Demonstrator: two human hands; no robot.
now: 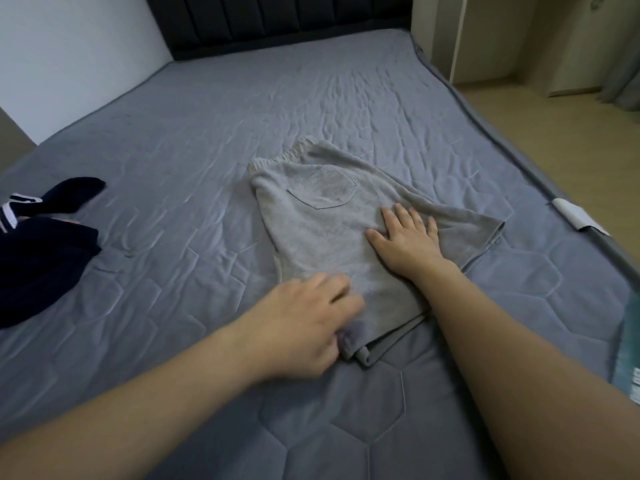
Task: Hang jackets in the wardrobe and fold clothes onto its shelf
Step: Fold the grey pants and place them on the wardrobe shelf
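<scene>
A pair of light grey shorts (322,216) lies flat on the grey quilted mattress (194,140), waistband toward the headboard and a back pocket facing up. My right hand (403,237) presses flat on the shorts with fingers spread. Near the lower hem, my left hand (304,323) has its fingers curled at the folded edge and looks blurred, so I cannot tell whether it grips the fabric.
A dark navy garment with white stripes (41,244) lies bunched at the mattress's left edge. The dark padded headboard (277,19) stands at the far end. Pale wooden floor (554,140) and light wardrobe panels (485,36) lie to the right. A white tag (575,218) sits on the mattress's right edge.
</scene>
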